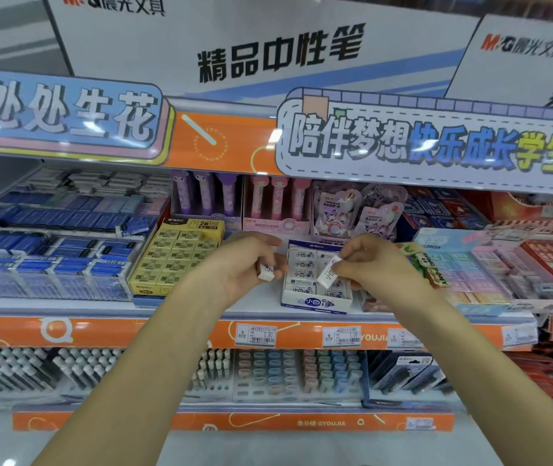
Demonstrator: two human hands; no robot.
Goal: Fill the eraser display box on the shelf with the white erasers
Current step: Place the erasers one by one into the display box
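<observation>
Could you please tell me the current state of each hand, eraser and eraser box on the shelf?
Left hand: closed on a white eraser, beside the box.
Right hand: pinching a second white eraser, tilted over the box.
White display box: open, nearly full.
Yellow eraser box: open, full.

left hand (245, 264): fingers curled, gripping | right hand (369, 264): fingers pinching

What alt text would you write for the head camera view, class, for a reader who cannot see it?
Two bare hands each hold a white eraser above a white eraser display box on a shop shelf: the left hand beside it, the right hand angling its eraser over it. A yellow eraser box stands left.
</observation>
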